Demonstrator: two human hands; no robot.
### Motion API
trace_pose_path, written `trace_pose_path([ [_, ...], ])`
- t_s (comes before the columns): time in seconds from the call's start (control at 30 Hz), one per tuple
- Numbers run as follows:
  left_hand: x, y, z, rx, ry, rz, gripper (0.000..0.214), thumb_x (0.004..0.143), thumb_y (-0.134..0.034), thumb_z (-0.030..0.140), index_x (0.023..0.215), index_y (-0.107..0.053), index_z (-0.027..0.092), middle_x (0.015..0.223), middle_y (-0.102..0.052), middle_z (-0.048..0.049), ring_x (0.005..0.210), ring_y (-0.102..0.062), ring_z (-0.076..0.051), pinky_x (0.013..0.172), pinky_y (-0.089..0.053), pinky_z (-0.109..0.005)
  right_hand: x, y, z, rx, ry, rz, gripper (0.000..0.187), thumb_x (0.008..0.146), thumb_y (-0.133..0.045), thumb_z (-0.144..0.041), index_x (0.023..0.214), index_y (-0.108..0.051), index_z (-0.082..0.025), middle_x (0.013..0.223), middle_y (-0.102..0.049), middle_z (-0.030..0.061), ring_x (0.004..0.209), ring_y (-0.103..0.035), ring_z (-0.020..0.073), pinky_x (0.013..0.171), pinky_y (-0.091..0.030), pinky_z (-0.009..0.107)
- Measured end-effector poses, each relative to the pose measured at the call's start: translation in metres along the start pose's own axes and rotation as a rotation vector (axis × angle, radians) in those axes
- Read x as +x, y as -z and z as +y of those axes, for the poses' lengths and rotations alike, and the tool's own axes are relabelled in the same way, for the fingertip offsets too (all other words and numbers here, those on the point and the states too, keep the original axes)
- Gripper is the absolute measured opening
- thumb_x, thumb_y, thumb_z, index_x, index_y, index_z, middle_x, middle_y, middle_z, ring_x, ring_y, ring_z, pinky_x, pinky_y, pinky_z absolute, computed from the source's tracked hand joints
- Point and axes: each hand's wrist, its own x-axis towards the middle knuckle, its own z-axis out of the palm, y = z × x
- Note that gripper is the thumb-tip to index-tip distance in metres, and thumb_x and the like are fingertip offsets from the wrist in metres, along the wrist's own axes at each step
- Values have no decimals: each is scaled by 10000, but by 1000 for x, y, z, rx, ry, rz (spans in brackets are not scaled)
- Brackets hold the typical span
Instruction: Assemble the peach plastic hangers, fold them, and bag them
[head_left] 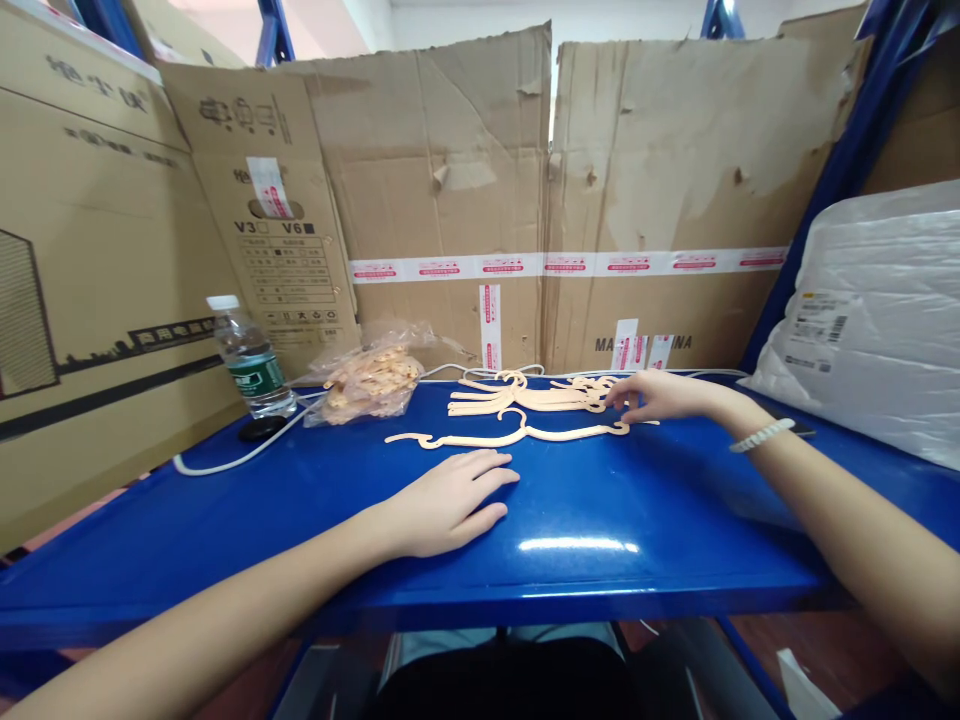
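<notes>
A cream plastic clothes hanger [480, 440] lies flat on the blue table, its hook pointing away from me. Just behind it is a stack of similar hangers [555, 400], with their hooks bunched together. My left hand [457, 500] rests palm down in front of the single hanger, fingers spread and holding nothing. At the right end of the hangers hovers my right hand [652, 395], its fingers bent downward and slightly apart. Its fingertips are close to the hanger ends; whether they touch is unclear.
Left of the hangers lies a clear plastic bag [367, 380] of cream pieces. A water bottle [251, 360] stands beside a white cable [217, 470]. Cardboard sheets [442, 180] wall off the back, and a large carton [90, 250] is at left. A white wrapped package [877, 320] sits at right.
</notes>
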Motion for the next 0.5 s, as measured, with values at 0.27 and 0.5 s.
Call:
trace_pose_path([
  [0.27,0,1,0,19,-5,-6,398,969,-398,352,1322,-507,203,1425,-479,-122,1319,-434,-276,1088,-365,-455,2,-7,8,30,-20,-146,343,656,-646,-302,969,-693,-171,969,-708,76,891,-647,243,760,-491,320],
  [0.5,1,2,1,12,1,-13,401,969,-399,348,1322,-508,193,1426,-476,-129,1317,-434,-281,1091,-358,-451,3,-7,5,24,-19,-155,320,652,-641,-289,942,-692,-163,938,-704,71,877,-646,237,742,-485,308],
])
